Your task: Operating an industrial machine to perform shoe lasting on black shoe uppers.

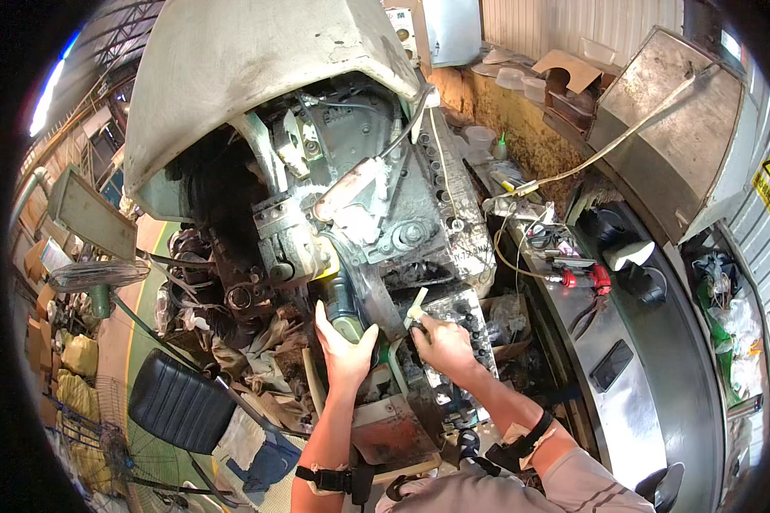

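Note:
My left hand (344, 352) is wrapped around the lower end of a dark teal cylindrical tool (340, 297); its upper end reaches in among the machine parts, and its kind is not clear. To the right, my right hand (447, 346) pinches a small pale yellow-green stick-like piece (417, 303), partly hidden by the fingers. Both hands work at the front of a large, greasy machine (402, 235) under a raised cream cover (265, 60). A lit work lamp (347, 190) hangs over the machine's middle, its glare washing out nearby parts.
On the right, a metal bench (633, 419) carries a phone (612, 366) and a red tool (589, 280). A hose (607, 154) crosses toward a grey metal box (667, 128). To the left stand a black chair (180, 400) and a fan (101, 275). Rags (261, 363) lie beside the machine.

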Tool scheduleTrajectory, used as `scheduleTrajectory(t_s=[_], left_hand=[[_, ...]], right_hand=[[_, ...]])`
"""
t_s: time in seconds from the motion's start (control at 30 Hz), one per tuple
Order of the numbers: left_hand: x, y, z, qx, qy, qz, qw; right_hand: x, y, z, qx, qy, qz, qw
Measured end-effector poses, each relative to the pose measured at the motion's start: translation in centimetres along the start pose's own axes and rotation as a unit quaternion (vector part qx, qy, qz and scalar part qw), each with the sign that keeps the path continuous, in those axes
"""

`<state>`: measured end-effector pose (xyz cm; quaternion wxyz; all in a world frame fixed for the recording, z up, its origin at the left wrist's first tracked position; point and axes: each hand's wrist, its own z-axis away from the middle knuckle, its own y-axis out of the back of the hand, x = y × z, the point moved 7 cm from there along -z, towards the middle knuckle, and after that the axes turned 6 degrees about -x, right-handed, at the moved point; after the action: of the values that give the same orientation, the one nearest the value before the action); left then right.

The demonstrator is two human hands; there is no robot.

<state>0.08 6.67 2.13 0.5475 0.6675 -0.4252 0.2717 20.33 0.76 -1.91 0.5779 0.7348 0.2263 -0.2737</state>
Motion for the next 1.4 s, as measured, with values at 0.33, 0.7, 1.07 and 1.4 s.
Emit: scheduleTrajectory(t_s=[0.33,0.7,1.07,1.4], left_hand=[[0.0,0.1,0.0,0.020,-0.016,-0.017,1.000],[0.1,0.2,0.0,0.006,-0.010,-0.004,1.000],[0.6,0.2,0.1,0.003,-0.010,-0.004,1.000],[0.8,0.8,0.3,0.005,-0.027,0.010,1.000]], right_hand=[[-0.1,0.2,-0.1,-0.005,-0.017,0.010,1.000],[-0.5,0.6,0.1,0.020,-0.005,0.004,1.000],[-0.7,0.9,0.2,0.020,-0.016,0.009,1.000],[-0.6,1.0,0.2,0.062,-0.012,0.019,0.998]])
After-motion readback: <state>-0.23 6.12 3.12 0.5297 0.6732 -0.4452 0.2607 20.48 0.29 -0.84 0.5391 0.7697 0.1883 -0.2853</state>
